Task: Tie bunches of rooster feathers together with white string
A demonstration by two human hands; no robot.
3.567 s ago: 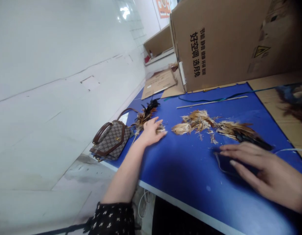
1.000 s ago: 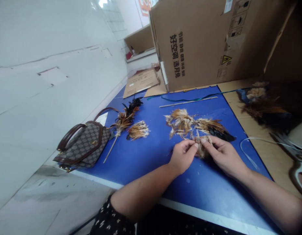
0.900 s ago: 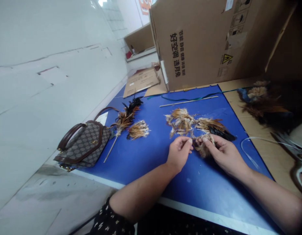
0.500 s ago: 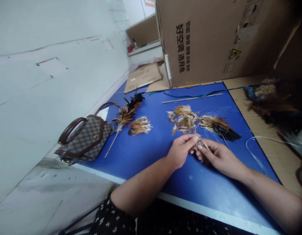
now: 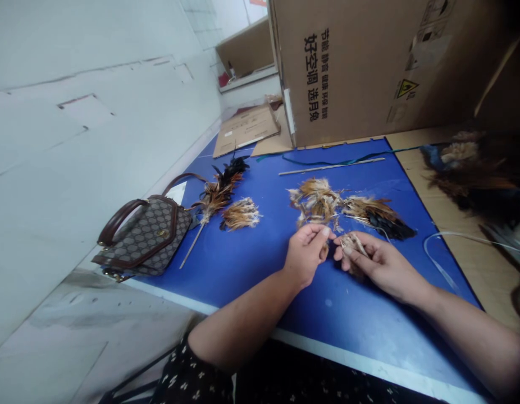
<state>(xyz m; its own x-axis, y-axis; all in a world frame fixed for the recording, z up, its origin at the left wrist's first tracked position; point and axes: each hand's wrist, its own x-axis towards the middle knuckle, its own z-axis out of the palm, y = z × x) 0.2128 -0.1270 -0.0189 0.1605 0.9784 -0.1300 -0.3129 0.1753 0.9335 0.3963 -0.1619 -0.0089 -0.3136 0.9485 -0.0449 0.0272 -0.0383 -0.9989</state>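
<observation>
My right hand (image 5: 382,264) is closed round a small bunch of brown and pale feathers (image 5: 353,247), quill ends toward my left hand. Just left of it, my left hand (image 5: 306,252) is closed in a pinch; a bit of brown feather (image 5: 325,251) shows below its fingertips. A small gap parts the two hands. Beyond them lies a loose pile of tan and white feathers (image 5: 316,199), and to its right a bundle of brown and black feathers (image 5: 380,216). Further left lies a small fan of tan feathers (image 5: 242,214), beside a feather duster (image 5: 218,193) on a thin stick.
A patterned handbag (image 5: 153,235) stands at the left edge of the blue table (image 5: 251,269). A thin stick (image 5: 331,166) and a green ribbon (image 5: 310,164) lie at the back, before a large cardboard box (image 5: 352,73). Dark feathers (image 5: 474,174) are heaped at the right.
My left hand has drawn away to the left from my right hand, opening a gap between them. The right hand still holds its feather bunch, whose quill ends now show more.
</observation>
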